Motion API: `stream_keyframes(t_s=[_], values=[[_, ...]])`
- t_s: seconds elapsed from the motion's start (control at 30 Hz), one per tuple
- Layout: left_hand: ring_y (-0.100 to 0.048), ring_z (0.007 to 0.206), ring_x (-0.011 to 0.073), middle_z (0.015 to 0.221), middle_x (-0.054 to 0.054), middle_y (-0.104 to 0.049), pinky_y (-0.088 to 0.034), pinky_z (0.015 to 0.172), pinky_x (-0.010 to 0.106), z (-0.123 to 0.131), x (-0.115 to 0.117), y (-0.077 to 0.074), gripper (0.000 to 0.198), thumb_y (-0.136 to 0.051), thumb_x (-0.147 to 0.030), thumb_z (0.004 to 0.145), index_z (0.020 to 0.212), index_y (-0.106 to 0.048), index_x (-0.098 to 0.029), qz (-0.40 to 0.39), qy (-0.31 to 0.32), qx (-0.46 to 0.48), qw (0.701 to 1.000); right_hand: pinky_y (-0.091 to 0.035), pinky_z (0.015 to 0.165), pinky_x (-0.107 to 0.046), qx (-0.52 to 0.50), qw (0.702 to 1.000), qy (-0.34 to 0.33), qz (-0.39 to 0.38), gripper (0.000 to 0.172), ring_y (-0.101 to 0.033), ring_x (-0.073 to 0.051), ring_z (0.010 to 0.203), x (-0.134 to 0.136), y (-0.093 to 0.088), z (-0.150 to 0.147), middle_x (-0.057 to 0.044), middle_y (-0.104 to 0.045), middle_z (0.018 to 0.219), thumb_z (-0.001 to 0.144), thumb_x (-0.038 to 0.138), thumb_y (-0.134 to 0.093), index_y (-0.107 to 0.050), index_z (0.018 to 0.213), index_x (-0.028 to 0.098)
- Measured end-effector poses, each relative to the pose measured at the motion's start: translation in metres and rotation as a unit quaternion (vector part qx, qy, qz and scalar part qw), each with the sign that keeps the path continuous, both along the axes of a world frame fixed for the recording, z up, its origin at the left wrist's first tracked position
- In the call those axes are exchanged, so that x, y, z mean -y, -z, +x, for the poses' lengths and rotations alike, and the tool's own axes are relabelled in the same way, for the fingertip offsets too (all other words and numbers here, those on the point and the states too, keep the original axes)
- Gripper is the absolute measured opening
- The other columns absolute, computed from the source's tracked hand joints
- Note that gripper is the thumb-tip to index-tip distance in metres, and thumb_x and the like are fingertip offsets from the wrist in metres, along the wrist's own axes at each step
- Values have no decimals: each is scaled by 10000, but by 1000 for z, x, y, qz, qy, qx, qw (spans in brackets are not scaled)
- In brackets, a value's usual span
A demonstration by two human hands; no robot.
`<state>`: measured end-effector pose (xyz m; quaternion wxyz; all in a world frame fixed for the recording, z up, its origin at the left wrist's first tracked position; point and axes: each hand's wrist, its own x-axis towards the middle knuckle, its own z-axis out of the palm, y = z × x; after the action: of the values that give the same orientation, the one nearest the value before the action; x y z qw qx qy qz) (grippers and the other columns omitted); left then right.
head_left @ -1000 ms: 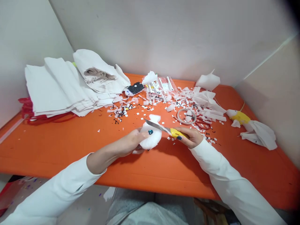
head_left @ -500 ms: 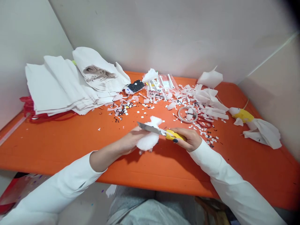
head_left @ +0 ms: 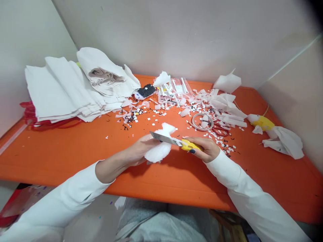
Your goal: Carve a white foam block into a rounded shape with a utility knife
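Knife (head_left: 188, 145) in grip, the right hand (head_left: 210, 150) clamps the yellow handle, its blade crossing over a white foam-like piece (head_left: 157, 153) pinched in the left hand (head_left: 140, 149) above the near middle of an orange surface (head_left: 191, 188); whether edge meets piece cannot be told. White scraps (head_left: 223, 102) litter the far side near a roll of tape (head_left: 202, 129), with folded white sheets (head_left: 60, 90) stacked at far left.
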<state>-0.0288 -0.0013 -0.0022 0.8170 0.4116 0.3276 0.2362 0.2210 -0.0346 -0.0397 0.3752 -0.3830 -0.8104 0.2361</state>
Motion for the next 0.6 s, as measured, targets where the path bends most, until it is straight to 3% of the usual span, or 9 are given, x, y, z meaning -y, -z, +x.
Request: stream_keyframes(t_s=[0.2,0.33,0.5,0.6], values=[[-494,481,90,622,9,-586,-377,411,197,-2,2,4,326,-764,-423,682,790,-666,-132,37,-3,-24,999,-543,635,-245,17,999,-11,-31,385,-708,-179,718,-2,-3,-1,-111,-753,935,934,456,-477,-682,1094,171],[-481,438,85,551,-15,-552,-379,396,192,-2,2,3,254,-769,-348,655,735,-647,-141,21,-21,-51,998,-551,681,-255,9,1000,11,-23,356,-721,-194,791,-2,2,2,-112,-752,991,924,433,-506,-689,1108,189],[-480,412,90,560,17,-601,-351,375,191,-4,2,5,229,-657,-355,738,775,-674,-130,45,22,-67,996,-543,638,-259,2,1000,20,-17,375,-715,-194,738,-2,3,-2,-114,-755,947,917,448,-505,-692,1100,180],[-480,412,90,549,9,-592,-354,384,194,-5,2,4,217,-655,-352,737,774,-672,-139,51,7,-63,997,-543,665,-253,-4,1000,15,-23,353,-713,-186,748,-2,0,-2,-112,-753,951,929,421,-494,-685,1093,174]])
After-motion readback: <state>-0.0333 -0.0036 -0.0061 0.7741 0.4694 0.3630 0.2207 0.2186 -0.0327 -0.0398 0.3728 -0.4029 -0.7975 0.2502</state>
